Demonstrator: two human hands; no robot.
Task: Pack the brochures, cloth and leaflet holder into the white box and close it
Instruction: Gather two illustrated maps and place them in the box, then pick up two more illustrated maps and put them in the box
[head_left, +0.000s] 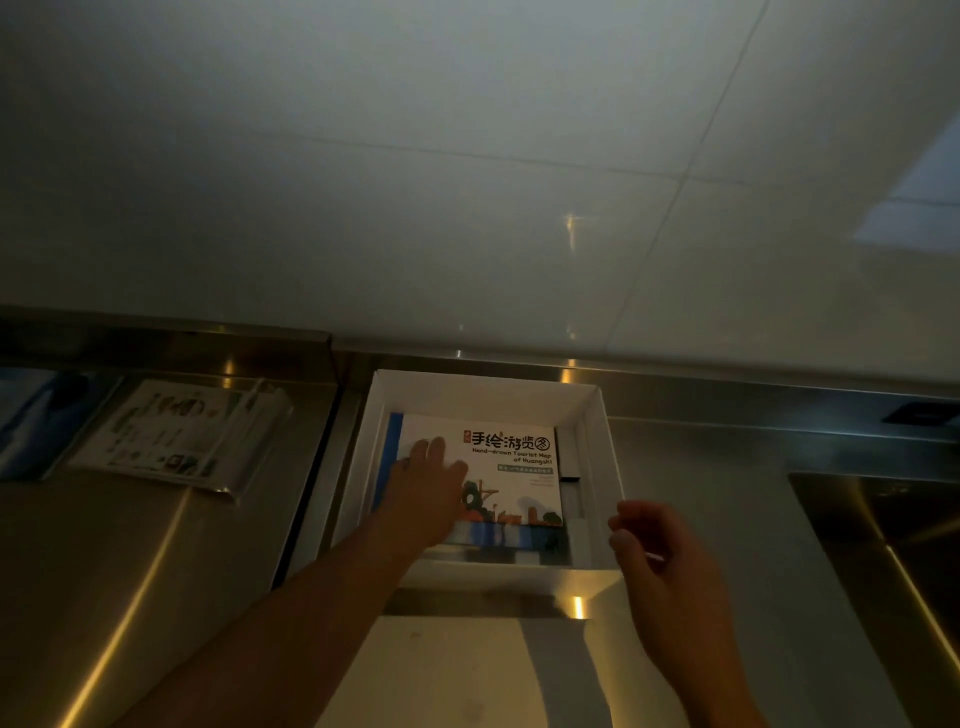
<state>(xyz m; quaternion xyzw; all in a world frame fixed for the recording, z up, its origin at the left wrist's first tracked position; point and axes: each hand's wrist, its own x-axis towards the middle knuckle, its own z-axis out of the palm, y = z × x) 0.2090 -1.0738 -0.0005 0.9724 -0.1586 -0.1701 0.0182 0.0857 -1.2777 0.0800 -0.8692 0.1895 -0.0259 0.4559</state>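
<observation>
Brochure (519, 483) lies flat in box (488, 389), atop a stack (393, 452) whose blue edge is shown at its left.

Head view: title end is pointed at box's far wall, text upright to wearer. Long axis is judged near-far, tho foreshortened.

L hand (431, 488) is pressed flat on it, fingers spread. R hand (660, 556) is loosely curled, nothing held, by near-rt corner.

Risk: if stack is left uneven, holder (182, 436), out on counter (727, 467), may not be seated and box may not be closed flat.

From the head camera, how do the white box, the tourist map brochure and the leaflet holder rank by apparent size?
1. white box, largest
2. leaflet holder
3. tourist map brochure, smallest, but close to the holder, since the left hand hides part of it
</observation>
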